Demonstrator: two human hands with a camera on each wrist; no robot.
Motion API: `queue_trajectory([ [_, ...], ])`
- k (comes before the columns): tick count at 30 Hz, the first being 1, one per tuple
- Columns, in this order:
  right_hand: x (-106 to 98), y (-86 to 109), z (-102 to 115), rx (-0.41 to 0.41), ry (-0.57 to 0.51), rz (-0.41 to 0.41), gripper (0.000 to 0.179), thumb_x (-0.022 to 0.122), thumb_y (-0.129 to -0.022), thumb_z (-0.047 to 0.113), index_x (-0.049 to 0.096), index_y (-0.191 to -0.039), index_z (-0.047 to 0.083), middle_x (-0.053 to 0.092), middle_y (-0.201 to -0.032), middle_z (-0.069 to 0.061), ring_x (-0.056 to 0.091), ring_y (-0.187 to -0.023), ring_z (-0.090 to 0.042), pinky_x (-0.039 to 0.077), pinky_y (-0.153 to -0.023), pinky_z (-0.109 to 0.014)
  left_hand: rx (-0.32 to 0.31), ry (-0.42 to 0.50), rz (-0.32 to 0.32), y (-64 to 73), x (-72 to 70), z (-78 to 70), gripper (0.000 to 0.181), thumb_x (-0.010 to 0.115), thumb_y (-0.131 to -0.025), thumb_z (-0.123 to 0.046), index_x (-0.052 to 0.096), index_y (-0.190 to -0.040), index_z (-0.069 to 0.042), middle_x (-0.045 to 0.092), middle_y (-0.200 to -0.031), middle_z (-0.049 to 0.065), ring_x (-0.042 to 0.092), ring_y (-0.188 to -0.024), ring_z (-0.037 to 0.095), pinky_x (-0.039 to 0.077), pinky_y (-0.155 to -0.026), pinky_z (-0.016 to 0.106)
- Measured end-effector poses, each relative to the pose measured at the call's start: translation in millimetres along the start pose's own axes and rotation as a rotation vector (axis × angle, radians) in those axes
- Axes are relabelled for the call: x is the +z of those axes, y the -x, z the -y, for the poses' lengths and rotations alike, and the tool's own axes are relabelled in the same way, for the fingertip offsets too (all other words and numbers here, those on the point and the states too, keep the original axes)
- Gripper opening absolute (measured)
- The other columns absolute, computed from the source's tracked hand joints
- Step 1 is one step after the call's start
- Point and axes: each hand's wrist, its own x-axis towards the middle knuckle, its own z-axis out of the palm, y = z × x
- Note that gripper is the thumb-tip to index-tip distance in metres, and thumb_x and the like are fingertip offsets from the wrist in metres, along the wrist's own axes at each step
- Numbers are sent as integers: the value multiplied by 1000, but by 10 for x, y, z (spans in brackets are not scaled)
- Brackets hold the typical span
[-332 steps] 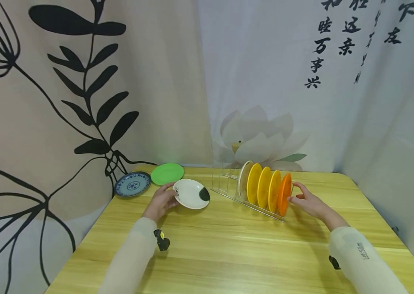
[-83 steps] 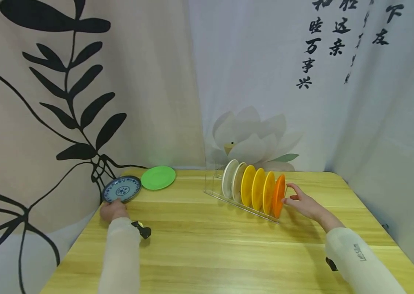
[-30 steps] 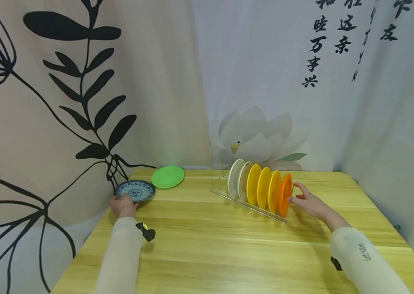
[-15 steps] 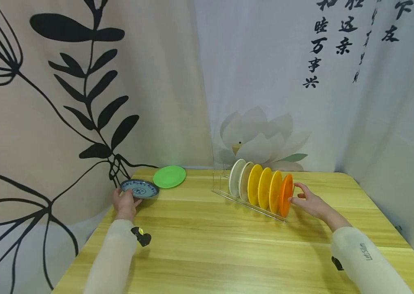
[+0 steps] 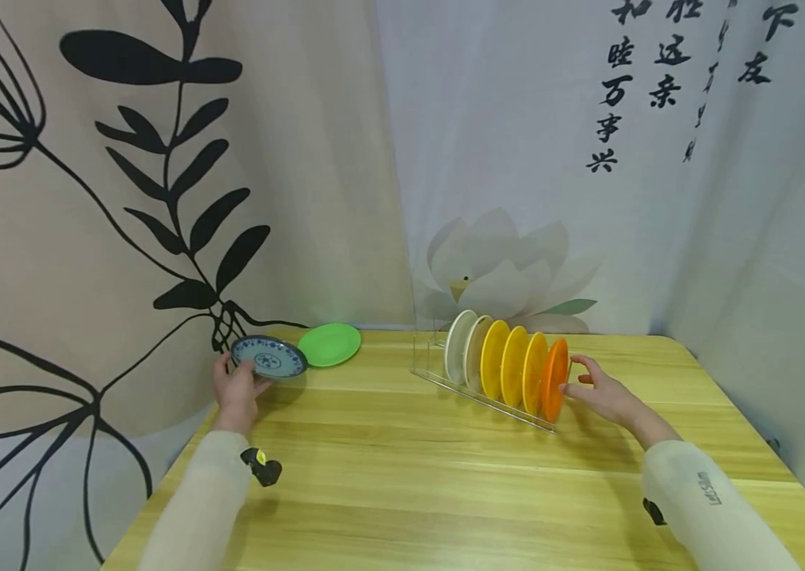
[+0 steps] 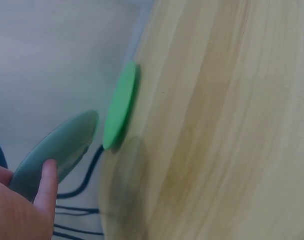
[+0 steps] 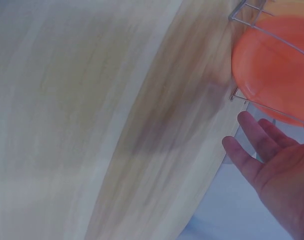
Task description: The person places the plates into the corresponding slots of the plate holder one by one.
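Note:
My left hand (image 5: 236, 390) grips the near-left rim of a blue-and-white patterned plate (image 5: 268, 358), thumb on top and fingers beneath. In the left wrist view, the plate's underside (image 6: 59, 145) hangs tilted above the tabletop, its shadow on the wood. My right hand (image 5: 605, 394) pinches the right end of a wire dish rack (image 5: 495, 403) with thumb and index finger, beside an orange plate (image 5: 554, 381). The other fingers (image 7: 259, 135) are spread, in the right wrist view. Yellow plates (image 5: 514, 369), a cream plate (image 5: 474, 357) and a white plate (image 5: 456, 349) stand upright in the rack.
A bright green plate (image 5: 329, 345) lies flat at the table's back left, just right of the held plate. The wooden table (image 5: 402, 484) ends at a printed curtain (image 5: 316, 159) behind. The rack's left end (image 5: 427, 357) has bare wire slots.
Earlier my left hand held a white plate with a dark patch; a white plate now stands leftmost in the rack. The left hand has since gripped and raised the blue-and-white plate. The right hand stays put.

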Motion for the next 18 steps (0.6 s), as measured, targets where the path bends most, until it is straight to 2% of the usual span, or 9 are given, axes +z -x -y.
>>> queue_trajectory([
  [5, 1, -4, 5, 4, 7, 1, 82, 51, -99, 51, 12, -156, 7, 33, -146, -39, 41, -125, -59, 40, -96, -70, 35, -34, 29, 14, 61, -116, 71, 43, -97, -3, 15, -159, -22, 37, -139, 18, 54, -115, 30, 52, -96, 43],
  [11, -9, 13, 43, 19, 17, 10, 82, 51, -99, 51, 12, -156, 6, 34, -143, -41, 41, -125, -58, 40, -96, -69, 62, -61, 109, 51, 212, -222, 70, 45, -97, -3, 16, -158, -19, 44, -123, 15, 61, -106, 29, 54, -92, 42],
  [18, -7, 14, 51, 21, 30, 9, 81, 50, -99, 52, 14, -155, 7, 37, -141, -43, 43, -123, -59, 41, -94, -69, 71, -72, 190, 166, 418, -293, 66, 45, -97, -2, 21, -157, -19, 48, -125, 16, 62, -102, 28, 55, -92, 43],
])
